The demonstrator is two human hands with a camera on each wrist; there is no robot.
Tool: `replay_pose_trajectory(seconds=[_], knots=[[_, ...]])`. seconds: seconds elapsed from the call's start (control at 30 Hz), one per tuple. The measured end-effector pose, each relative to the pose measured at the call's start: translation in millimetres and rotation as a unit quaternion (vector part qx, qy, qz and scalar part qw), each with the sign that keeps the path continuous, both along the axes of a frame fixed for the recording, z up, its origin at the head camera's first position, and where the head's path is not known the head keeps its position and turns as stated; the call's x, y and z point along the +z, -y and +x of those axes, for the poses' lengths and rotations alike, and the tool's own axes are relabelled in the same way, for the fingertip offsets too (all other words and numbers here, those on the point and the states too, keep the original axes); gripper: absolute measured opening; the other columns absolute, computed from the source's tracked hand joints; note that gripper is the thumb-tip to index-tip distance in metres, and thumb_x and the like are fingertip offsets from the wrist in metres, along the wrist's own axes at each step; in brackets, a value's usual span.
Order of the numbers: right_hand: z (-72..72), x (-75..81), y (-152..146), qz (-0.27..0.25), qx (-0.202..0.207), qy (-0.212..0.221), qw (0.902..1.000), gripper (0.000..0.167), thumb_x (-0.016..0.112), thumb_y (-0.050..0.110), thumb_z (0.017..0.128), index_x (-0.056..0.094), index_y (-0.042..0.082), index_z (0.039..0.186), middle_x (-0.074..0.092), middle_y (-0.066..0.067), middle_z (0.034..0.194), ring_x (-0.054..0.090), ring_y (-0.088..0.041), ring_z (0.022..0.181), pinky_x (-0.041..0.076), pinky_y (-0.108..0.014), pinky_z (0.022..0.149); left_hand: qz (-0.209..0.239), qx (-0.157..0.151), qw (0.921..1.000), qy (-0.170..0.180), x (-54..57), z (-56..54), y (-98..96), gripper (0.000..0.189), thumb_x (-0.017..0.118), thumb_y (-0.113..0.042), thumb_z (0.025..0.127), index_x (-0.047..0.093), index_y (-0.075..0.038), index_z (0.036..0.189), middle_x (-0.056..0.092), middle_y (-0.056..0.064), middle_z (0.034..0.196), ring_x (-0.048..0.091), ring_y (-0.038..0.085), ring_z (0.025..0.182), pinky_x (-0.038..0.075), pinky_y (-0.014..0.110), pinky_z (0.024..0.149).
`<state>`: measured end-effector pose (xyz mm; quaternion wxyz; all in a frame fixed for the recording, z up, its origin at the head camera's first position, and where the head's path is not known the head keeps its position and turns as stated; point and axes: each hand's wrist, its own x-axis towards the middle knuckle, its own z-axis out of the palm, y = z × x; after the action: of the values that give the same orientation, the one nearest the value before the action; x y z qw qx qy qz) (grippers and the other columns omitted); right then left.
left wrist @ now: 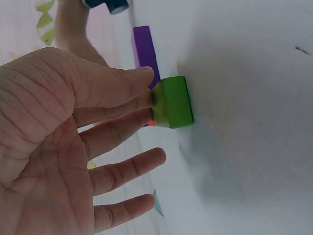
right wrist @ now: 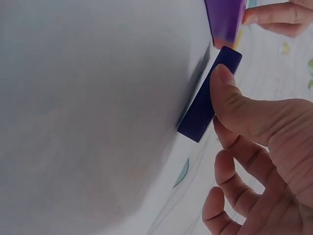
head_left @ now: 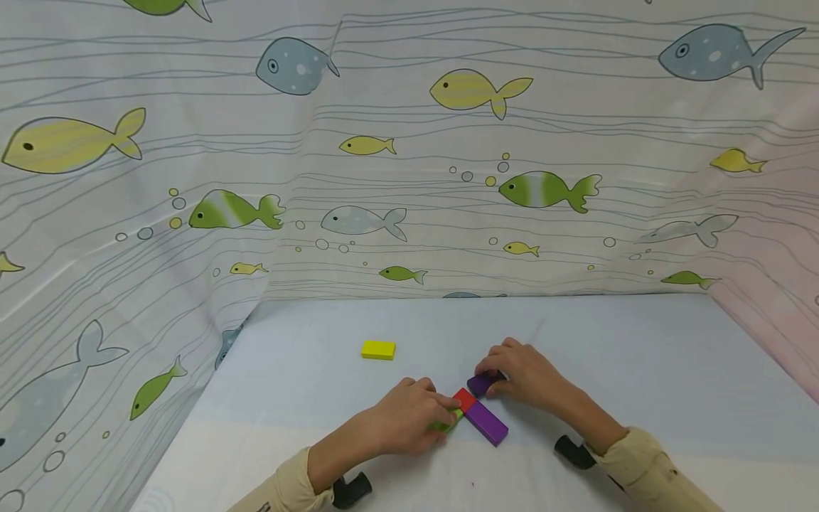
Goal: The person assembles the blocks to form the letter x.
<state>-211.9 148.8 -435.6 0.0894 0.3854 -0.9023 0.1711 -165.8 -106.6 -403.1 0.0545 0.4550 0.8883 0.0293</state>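
My left hand (head_left: 409, 416) pinches a green block (left wrist: 178, 103) between thumb and fingers, down on the table. One of its fingertips rests on a small red block (head_left: 465, 401) beside the green one. A purple block (head_left: 489, 425) lies at an angle, one end against the red block. In my right hand (head_left: 525, 373), thumb and fingers grip a dark purple block (right wrist: 198, 117), whose near end is close to the red block. In the right wrist view that block is slightly tilted, with a shadow beneath its edge. Fingers partly cover the green and dark purple blocks in the head view.
A yellow block (head_left: 378, 350) lies farther back on the white table (head_left: 307, 370), left of the other blocks. A fish-patterned curtain (head_left: 409, 178) hangs behind and along the left side. Black wrist-camera mounts (head_left: 353, 491) hang below both wrists.
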Motion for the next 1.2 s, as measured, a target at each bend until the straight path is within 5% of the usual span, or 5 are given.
replay_pose_trajectory(seconds=[1.2], knots=[[-0.3, 1.2, 8.3, 0.049, -0.005, 0.012, 0.9987, 0.031, 0.087, 0.022, 0.074, 0.077, 0.020, 0.103, 0.064, 0.008, 0.091, 0.051, -0.015, 0.089, 0.042, -0.031, 0.069, 0.001, 0.005, 1.0000, 0.008, 0.2, 1.8, 0.6, 0.023, 0.075, -0.029, 0.087, 0.077, -0.028, 0.110, 0.063, -0.014, 0.126, 0.055, 0.012, 0.100, 0.045, 0.031, 0.082]])
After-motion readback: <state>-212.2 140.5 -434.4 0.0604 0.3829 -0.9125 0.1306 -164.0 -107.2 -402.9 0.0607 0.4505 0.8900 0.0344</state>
